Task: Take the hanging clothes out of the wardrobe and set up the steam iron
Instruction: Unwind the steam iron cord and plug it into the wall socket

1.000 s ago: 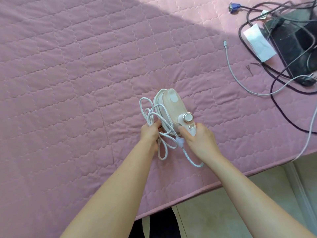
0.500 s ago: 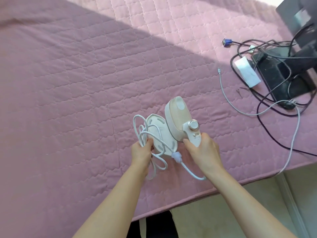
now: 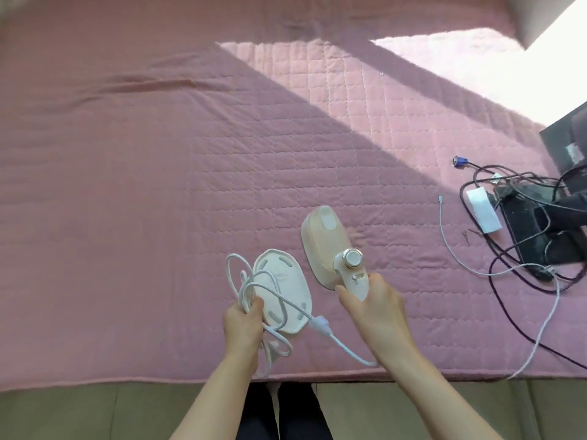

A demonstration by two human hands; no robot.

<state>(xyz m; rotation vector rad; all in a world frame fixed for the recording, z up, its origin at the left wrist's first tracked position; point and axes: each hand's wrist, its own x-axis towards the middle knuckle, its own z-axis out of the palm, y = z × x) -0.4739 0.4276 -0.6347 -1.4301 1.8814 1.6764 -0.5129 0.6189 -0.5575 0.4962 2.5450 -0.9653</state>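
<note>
I note my right hand (image 3: 374,309), fingers (image 3: 345,289) curled round the handle of the steam iron (image 3: 327,249), its nose pointing away over the pink bed (image 3: 158,185). Left hand (image 3: 243,325) grips the coiled cord (image 3: 246,292) and white base (image 3: 286,277), just left of the iron.

Bright day sun from the top right. White, washed-out sunny patch (image 3: 470,65) on the pink blanket (image 3: 127,201), too bright to show the stitching. Big slanting shadow (image 3: 254,154) over the middle and left, with a clear edge. Sharpest near the middle, around the steam iron (image 3: 320,246) and its white cord (image 3: 320,323), both in the shade. Looks soft and fuzzy at the far top and left. Bent, stretched look near the edges.
</note>
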